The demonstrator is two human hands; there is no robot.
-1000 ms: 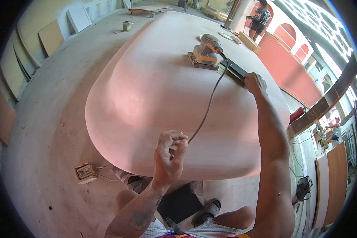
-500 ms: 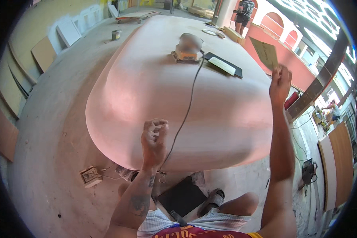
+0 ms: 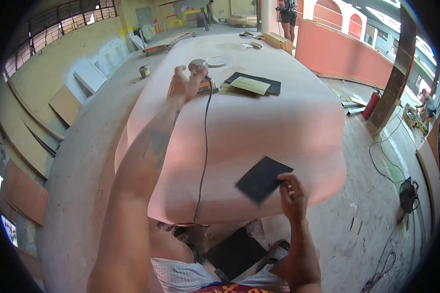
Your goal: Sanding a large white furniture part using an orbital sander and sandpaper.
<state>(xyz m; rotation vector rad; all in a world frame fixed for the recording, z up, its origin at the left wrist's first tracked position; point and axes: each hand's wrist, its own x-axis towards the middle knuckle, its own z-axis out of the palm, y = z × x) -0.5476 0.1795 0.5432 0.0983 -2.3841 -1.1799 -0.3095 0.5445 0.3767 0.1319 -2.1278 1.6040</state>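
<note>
My left hand (image 3: 183, 87) reaches far over the pale pink rounded form (image 3: 274, 127) and is closed around the near side of an electric sander (image 3: 199, 65). It covers much of the sander's body, and a dark cord (image 3: 205, 146) trails from the tool toward me over the form's near edge. In my right hand (image 3: 293, 193), pinched at one corner, a black sheet of sandpaper (image 3: 264, 179) hangs above the near right of the form. Just right of the sander lie another black sheet (image 3: 275, 88) and a pale yellowish sheet (image 3: 249, 85).
A dark square sheet (image 3: 235, 253) lies low between my legs. A can (image 3: 144, 72) stands on the floor at left, near boards leaning on the wall. A red cylinder (image 3: 371, 106) stands beside a dark post (image 3: 393, 73) at right. Cables cross the floor there; other people are farther off.
My left hand has moved forward from the near edge to the sander. My right hand has come down from the upper right, and its sheet now shows a black face instead of a yellowish one.
</note>
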